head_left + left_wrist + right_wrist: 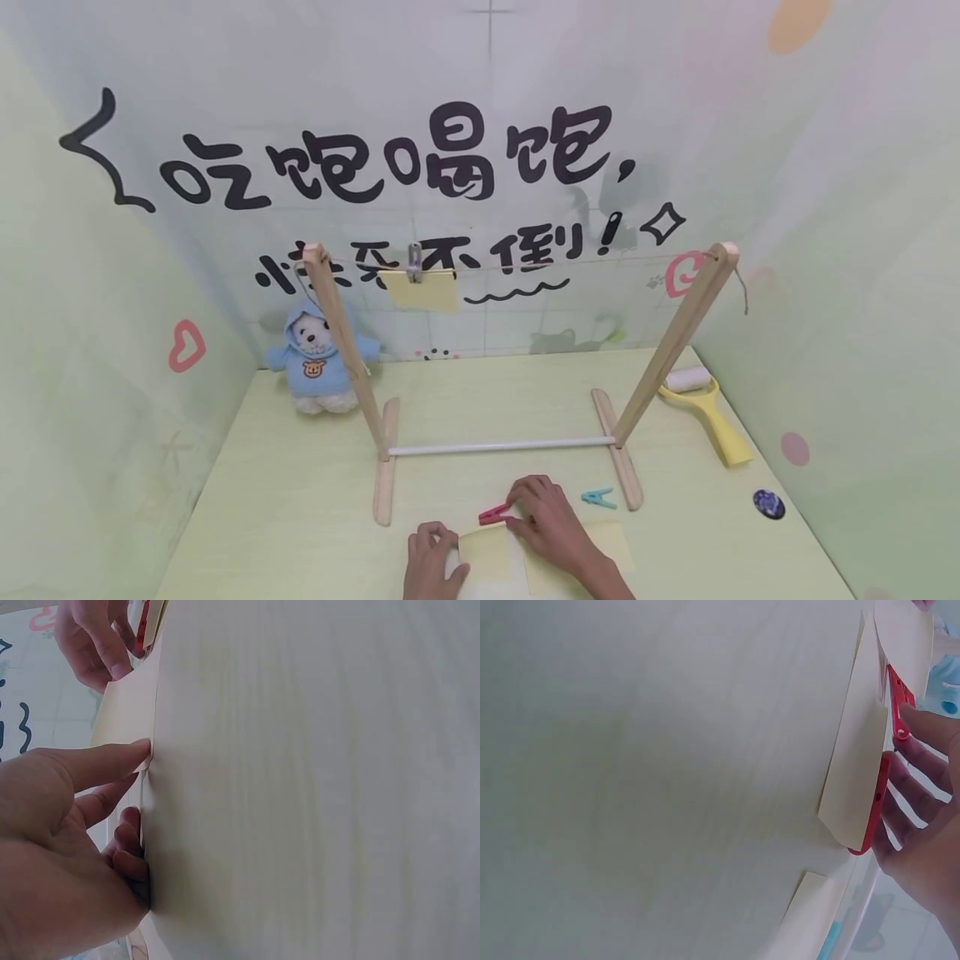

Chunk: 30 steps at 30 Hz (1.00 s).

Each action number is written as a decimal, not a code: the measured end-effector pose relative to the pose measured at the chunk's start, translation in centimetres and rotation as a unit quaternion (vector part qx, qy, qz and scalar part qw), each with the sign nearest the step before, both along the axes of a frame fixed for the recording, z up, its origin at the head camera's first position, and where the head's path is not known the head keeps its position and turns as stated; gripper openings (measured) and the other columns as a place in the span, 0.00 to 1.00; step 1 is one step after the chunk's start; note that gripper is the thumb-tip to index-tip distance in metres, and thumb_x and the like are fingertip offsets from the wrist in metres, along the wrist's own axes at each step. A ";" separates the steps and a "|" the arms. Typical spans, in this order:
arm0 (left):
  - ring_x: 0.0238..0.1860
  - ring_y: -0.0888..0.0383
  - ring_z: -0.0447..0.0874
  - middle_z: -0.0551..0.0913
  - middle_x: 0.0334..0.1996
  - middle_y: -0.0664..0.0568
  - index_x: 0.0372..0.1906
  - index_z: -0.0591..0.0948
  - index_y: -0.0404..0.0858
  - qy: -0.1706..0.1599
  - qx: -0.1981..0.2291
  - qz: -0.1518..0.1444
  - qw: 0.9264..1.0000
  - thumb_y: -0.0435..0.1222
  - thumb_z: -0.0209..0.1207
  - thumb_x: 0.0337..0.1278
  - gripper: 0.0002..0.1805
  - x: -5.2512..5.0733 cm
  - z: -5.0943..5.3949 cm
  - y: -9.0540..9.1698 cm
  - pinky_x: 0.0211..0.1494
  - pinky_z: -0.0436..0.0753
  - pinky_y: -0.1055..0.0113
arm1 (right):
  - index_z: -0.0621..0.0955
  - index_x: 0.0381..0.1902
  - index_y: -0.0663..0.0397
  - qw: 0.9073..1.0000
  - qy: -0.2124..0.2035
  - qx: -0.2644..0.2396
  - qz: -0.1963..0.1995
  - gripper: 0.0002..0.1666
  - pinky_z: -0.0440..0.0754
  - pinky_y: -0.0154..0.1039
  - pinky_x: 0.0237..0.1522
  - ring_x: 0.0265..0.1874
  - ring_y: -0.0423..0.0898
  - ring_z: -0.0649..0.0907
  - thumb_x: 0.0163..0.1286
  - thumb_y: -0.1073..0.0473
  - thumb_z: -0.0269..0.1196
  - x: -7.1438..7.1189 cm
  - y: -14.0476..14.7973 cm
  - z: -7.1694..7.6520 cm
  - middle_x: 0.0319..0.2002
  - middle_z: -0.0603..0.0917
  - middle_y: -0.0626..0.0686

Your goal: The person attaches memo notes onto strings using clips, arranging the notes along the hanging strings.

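Bottom centre of the head view, right hand (553, 525) pinches a red clothespin (493, 513) by its right end. Pin's free end points left; long axis runs roughly left-right, tilted slightly up to the right, just above the top edge of a yellow paper sheet (486, 553). Left hand (435, 560) grips that sheet's left edge, thumb against fingers. Second yellow sheet (613, 543) lies lower right of centre, partly under right hand. Teal clothespin (598, 498) sits right of right hand, untouched, forked end facing right.
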<state>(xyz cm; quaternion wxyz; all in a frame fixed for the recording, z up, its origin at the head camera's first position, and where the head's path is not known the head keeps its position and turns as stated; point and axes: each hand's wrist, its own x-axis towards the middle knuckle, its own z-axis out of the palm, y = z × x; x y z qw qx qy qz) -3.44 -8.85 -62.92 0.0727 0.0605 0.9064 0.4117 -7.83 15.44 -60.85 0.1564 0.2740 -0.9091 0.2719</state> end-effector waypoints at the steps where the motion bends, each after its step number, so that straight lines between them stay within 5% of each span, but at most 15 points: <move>1: 0.47 0.51 0.61 0.66 0.53 0.48 0.47 0.85 0.36 0.002 -0.003 0.004 1.000 0.33 0.75 0.61 0.13 0.0 0.0 0.1 0.45 0.67 0.65 | 0.85 0.44 0.45 1.000 -0.006 -0.007 0.000 0.16 0.80 0.49 0.52 0.53 0.49 0.83 0.63 0.60 0.81 0.0 0.0 0.0 0.50 0.86 0.44; 9: 0.45 0.54 0.60 0.66 0.51 0.51 0.44 0.85 0.39 0.024 -0.028 0.029 0.999 0.35 0.73 0.66 0.08 0.3 0.1 0.7 0.44 0.67 0.65 | 0.85 0.45 0.45 0.998 -0.024 -0.049 0.004 0.14 0.83 0.56 0.53 0.52 0.49 0.85 0.67 0.57 0.79 -0.3 0.3 -0.1 0.49 0.88 0.44; 14: 0.45 0.54 0.60 0.67 0.50 0.52 0.41 0.84 0.40 0.038 -0.025 0.037 0.998 0.35 0.73 0.66 0.07 0.3 0.1 0.9 0.43 0.67 0.65 | 0.85 0.48 0.51 0.992 -0.056 -0.115 0.019 0.15 0.83 0.46 0.47 0.44 0.47 0.84 0.67 0.62 0.79 -0.4 0.5 0.0 0.46 0.89 0.47; 19: 0.45 0.55 0.60 0.66 0.50 0.53 0.39 0.84 0.41 0.046 -0.014 0.039 0.998 0.35 0.72 0.66 0.07 0.4 -0.1 0.8 0.44 0.68 0.64 | 0.84 0.52 0.58 0.960 -0.181 -0.212 0.034 0.13 0.84 0.33 0.36 0.40 0.40 0.84 0.73 0.63 0.74 -0.3 0.9 0.8 0.47 0.89 0.55; 23: 0.45 0.56 0.60 0.67 0.51 0.52 0.41 0.85 0.41 0.024 0.000 0.034 0.999 0.36 0.71 0.69 0.06 0.4 0.1 0.5 0.44 0.69 0.66 | 0.84 0.56 0.60 0.933 -0.260 -0.248 0.025 0.14 0.86 0.33 0.40 0.44 0.40 0.87 0.78 0.59 0.70 -0.3 1.2 1.6 0.47 0.91 0.57; 30: 0.47 0.58 0.64 0.73 0.53 0.51 0.46 0.86 0.38 -0.028 0.041 0.029 0.998 0.38 0.67 0.74 0.07 0.0 0.6 -0.3 0.47 0.74 0.68 | 0.81 0.61 0.66 0.909 -0.305 -0.284 0.024 0.19 0.93 0.46 0.35 0.49 0.43 0.88 0.79 0.61 0.69 -0.8 1.5 3.4 0.49 0.89 0.61</move>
